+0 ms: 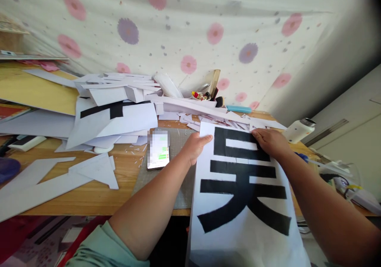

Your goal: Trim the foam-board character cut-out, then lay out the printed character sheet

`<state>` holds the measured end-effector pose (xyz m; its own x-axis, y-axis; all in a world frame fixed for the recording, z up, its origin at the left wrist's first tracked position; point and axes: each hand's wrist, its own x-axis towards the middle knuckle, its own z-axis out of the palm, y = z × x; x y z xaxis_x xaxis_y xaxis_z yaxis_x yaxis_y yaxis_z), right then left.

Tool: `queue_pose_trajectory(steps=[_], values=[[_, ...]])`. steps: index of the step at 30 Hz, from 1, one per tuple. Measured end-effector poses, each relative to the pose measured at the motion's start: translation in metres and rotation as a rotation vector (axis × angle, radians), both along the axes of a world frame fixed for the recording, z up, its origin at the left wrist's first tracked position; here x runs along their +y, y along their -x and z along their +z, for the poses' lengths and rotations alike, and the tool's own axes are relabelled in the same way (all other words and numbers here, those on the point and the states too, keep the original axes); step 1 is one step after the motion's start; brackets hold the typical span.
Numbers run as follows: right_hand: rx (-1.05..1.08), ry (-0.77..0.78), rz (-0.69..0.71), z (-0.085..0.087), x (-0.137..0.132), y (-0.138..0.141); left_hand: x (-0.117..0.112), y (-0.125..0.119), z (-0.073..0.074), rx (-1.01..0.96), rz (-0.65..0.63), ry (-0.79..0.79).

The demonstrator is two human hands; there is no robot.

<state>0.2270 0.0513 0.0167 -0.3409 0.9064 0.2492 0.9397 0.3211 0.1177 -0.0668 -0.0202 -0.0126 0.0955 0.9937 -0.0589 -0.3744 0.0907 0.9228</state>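
A large white sheet [253, 239] with a bold black character printed on it lies over the desk's front edge and hangs toward me. My left hand [195, 147] grips its upper left edge, thumb on top and fingers curled under. My right hand [269, 141] presses on the upper right corner, fingers closed on the paper's edge. A grey cutting mat [178, 144] lies under the sheet's far end.
A phone [158, 149] with a lit screen lies left of my left hand. Heaps of cut white paper [119, 112] cover the wooden desk [98, 195] at the back and left. A white bottle [299, 130] stands at the right. A flowered cloth [190, 28] hangs behind.
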Motion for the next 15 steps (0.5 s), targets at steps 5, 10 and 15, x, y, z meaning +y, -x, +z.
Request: queue_pose_trajectory(steps=[5, 10, 15], values=[[0.008, -0.031, -0.032, -0.003, -0.003, -0.015, 0.001, 0.000, 0.000, -0.003, -0.002, -0.004], [-0.015, -0.110, -0.043, -0.004, -0.009, -0.010, 0.002, -0.001, -0.001, -0.008, 0.017, -0.010], [0.062, -0.205, 0.024, 0.016, -0.016, 0.051, 0.004, -0.002, -0.003, -0.009, 0.041, -0.029]])
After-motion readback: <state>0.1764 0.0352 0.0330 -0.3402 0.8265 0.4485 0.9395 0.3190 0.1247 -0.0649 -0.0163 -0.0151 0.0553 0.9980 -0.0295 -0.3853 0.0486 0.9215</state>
